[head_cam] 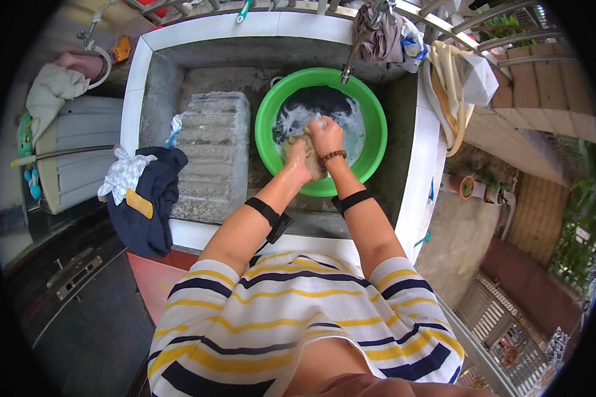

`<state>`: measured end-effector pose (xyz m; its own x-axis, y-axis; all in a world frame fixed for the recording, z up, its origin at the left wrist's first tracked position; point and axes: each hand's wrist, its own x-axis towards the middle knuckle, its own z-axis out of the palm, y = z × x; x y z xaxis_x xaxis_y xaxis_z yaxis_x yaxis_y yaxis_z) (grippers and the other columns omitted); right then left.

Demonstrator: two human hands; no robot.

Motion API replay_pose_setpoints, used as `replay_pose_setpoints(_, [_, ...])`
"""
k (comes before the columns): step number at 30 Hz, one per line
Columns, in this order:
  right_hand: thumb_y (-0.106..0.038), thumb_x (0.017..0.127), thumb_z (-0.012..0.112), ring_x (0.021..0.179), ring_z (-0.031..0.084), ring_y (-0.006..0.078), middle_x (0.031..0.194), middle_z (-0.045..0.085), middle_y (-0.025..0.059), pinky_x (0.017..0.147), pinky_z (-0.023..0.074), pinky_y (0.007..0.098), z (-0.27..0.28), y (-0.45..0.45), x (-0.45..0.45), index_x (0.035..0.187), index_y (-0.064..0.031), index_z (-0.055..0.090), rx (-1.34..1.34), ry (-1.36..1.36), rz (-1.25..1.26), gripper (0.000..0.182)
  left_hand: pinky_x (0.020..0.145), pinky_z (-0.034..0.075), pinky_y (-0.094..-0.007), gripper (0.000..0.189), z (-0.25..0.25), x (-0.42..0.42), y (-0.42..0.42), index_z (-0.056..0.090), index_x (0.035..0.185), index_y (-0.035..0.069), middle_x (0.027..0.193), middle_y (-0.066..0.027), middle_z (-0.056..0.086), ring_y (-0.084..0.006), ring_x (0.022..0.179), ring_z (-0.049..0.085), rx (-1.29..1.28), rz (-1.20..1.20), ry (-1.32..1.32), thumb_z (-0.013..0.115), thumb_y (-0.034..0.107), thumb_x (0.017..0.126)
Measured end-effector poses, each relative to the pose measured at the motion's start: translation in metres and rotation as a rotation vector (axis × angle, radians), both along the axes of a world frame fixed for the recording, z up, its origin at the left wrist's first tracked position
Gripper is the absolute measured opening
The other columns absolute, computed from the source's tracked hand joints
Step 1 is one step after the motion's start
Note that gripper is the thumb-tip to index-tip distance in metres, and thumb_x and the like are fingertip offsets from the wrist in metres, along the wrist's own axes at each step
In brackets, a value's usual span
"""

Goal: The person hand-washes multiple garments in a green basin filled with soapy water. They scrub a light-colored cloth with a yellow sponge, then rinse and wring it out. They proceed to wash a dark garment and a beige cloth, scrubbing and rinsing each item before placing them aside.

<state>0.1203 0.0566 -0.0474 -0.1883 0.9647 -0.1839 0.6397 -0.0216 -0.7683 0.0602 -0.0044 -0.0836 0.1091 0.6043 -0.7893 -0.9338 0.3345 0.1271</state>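
Over a round green plastic basin [377,124], both hands grip one wet tan cloth [316,169]. My left hand [298,160] clasps its lower left part near the basin's near rim. Farther in, my right hand [326,135] is closed around the cloth's upper end, with a bit of suds at the fingers. Soapy water [353,144] fills the basin, and a dark cloth [323,99] lies in it towards the far side. Part of the tan cloth is hidden by my fingers.
Left of the basin slopes a ridged concrete washboard [211,154], inside a white-edged concrete sink [131,114]. Dark blue clothing [144,223], a pale patterned cloth [124,173] and a yellow soap bar [139,203] rest on the left rim. A metal faucet [346,72] overhangs the basin.
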Motion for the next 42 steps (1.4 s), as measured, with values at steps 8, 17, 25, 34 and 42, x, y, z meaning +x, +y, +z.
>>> replay_pose_setpoints(8, [-0.034,0.075,0.070,0.080,0.059,0.0384,0.090,0.059,0.0203,0.068,0.0477,0.0423,0.035,-0.059,-0.013,0.093,-0.0034,0.053,0.324,0.116,0.176,0.039,0.086,0.048,-0.0444,0.044,-0.010,-0.033,-0.001,0.056,0.105,0.009,0.104,-0.0107,0.060,-0.0280,0.095,0.059,0.676,0.173,-0.414,0.037,0.047,0.095])
replay_pose_setpoints(17, [-0.035,0.084,0.066,0.069,0.057,0.0119,0.079,0.061,0.0016,0.063,0.0452,0.0260,-0.032,0.034,0.040,0.078,-0.0022,0.060,-0.704,0.897,-0.398,0.034,0.083,0.050,-0.0373,0.033,0.063,-0.035,0.013,0.058,0.107,0.005,0.102,-0.0069,0.063,-0.0213,0.095,0.061,0.255,-0.030,-0.062,0.055,0.034,0.090])
replay_pose_setpoints(25, [-0.002,0.071,0.068,0.101,0.050,0.0144,0.110,0.050,0.0061,0.086,0.0432,0.0270,0.076,0.035,0.098,0.131,-0.0058,0.039,-0.230,0.560,0.207,0.066,0.076,0.047,-0.0259,0.023,0.104,-0.071,0.022,0.052,0.082,0.006,0.088,-0.0018,0.061,-0.0080,0.083,0.056,0.507,-0.432,0.771,0.073,0.013,0.077])
replay_pose_setpoints(34, [-0.003,0.076,0.052,0.102,0.057,0.0317,0.109,0.057,0.0147,0.088,0.0445,0.0355,0.066,0.021,0.115,0.115,-0.0063,0.051,0.153,0.046,0.225,0.039,0.077,0.046,-0.0305,0.027,0.079,-0.065,0.024,0.055,0.102,0.004,0.093,-0.0066,0.058,-0.0131,0.087,0.055,0.607,-0.567,1.151,0.068,0.006,0.078])
replay_pose_setpoints(42, [-0.030,0.087,0.054,0.133,0.017,0.0502,0.151,0.002,0.0205,0.103,0.0306,0.0558,-0.105,-0.019,0.047,0.146,-0.0266,0.015,-0.170,-0.875,0.528,0.071,0.107,0.018,-0.0536,0.060,-0.077,0.004,-0.002,0.029,0.143,0.016,0.144,-0.0141,0.030,-0.0350,0.133,0.025,0.268,-1.378,2.083,0.053,0.019,0.088])
